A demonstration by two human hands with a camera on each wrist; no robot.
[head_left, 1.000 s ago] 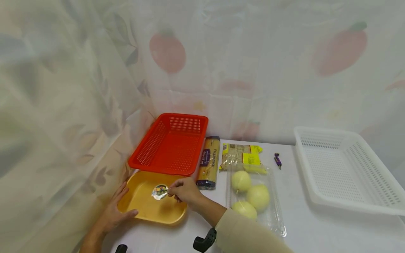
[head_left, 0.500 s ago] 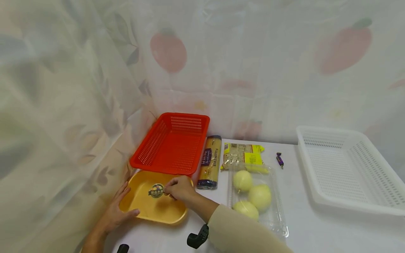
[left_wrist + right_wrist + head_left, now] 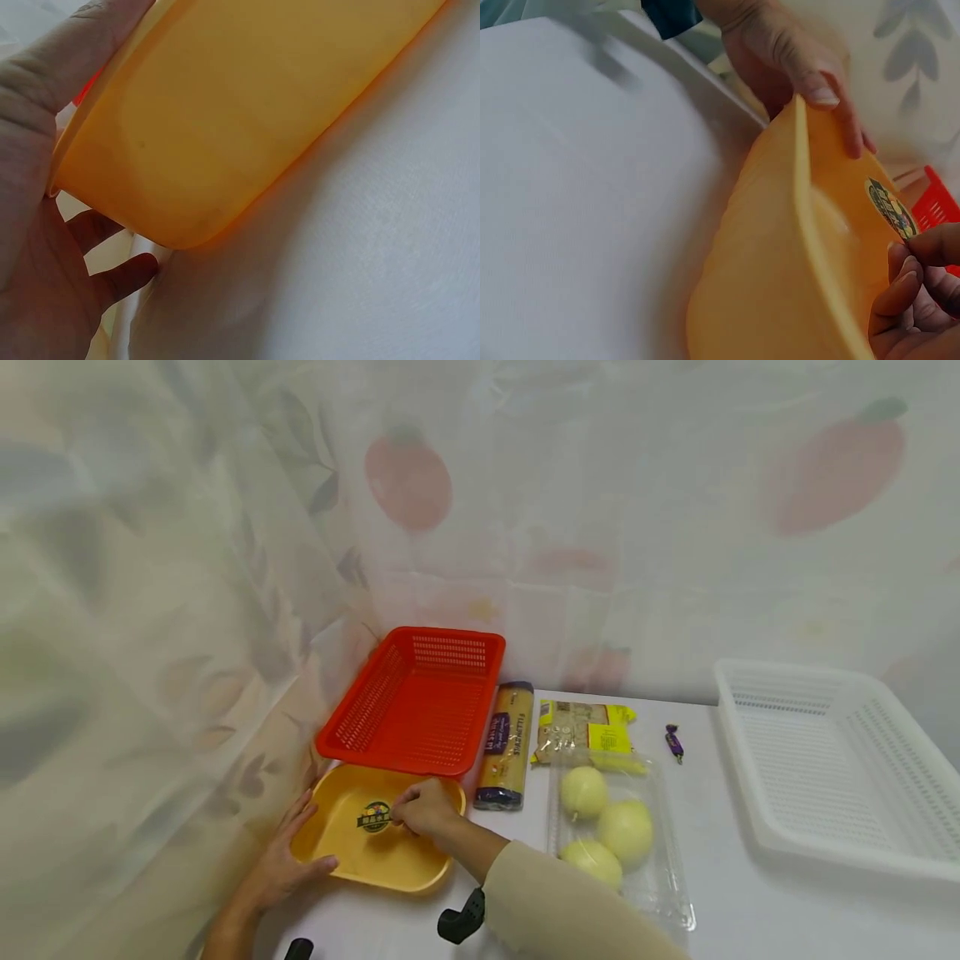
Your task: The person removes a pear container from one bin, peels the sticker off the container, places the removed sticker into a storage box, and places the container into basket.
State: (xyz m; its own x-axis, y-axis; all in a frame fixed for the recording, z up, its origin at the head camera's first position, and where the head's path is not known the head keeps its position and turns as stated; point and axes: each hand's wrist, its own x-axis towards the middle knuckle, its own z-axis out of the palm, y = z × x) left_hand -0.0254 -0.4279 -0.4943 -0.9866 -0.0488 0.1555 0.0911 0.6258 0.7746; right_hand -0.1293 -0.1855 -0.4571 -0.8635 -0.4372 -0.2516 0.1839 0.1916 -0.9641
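A round printed sticker [image 3: 372, 817] with dark lettering is held over the yellow plastic basin [image 3: 375, 864], facing the head camera. My right hand [image 3: 429, 810] pinches its right edge between thumb and index finger. The right wrist view gives the sticker [image 3: 890, 206] at a slant, the pinching right hand [image 3: 922, 300] beside it. At the basin's left end my left hand [image 3: 279, 867] holds the rim. In the left wrist view, the thumb of the left hand [image 3: 41, 240] lies along the rim and other fingers are spread around the end wall [image 3: 187, 135].
A red basket [image 3: 427, 714] stands behind the basin. To the right lie a spaghetti pack [image 3: 507, 747], a yellow-and-clear bag [image 3: 577, 727], a clear tray [image 3: 660, 860] with pale yellow round fruits [image 3: 626, 833], and a purple-wrapped candy [image 3: 674, 743]. A white basket [image 3: 817, 768] is far right.
The sticker has turned from a shiny, tilted pose to one where its lettering shows. My right hand shifted slightly left with it. The left hand stays at the basin; the head view swung slightly left.
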